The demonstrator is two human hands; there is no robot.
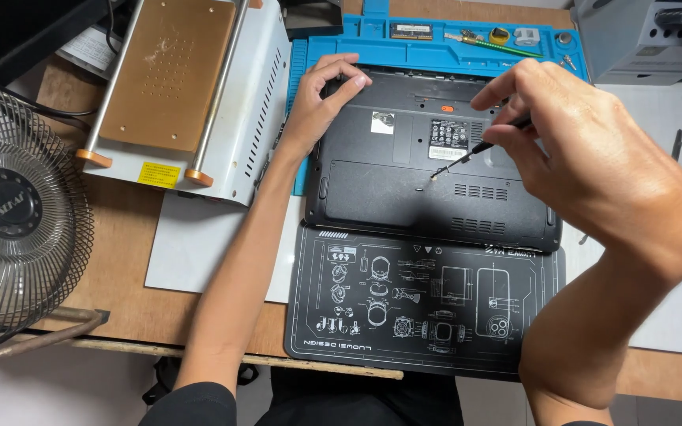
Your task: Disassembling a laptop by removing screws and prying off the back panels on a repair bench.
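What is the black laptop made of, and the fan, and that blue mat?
Laptop: looks like matte black plastic, with moulded vent slots. Fan: its grille looks like shiny metal wire, thin and glinting. Blue mat: probably soft silicone or rubber, dull with moulded trays; hard to be sure.
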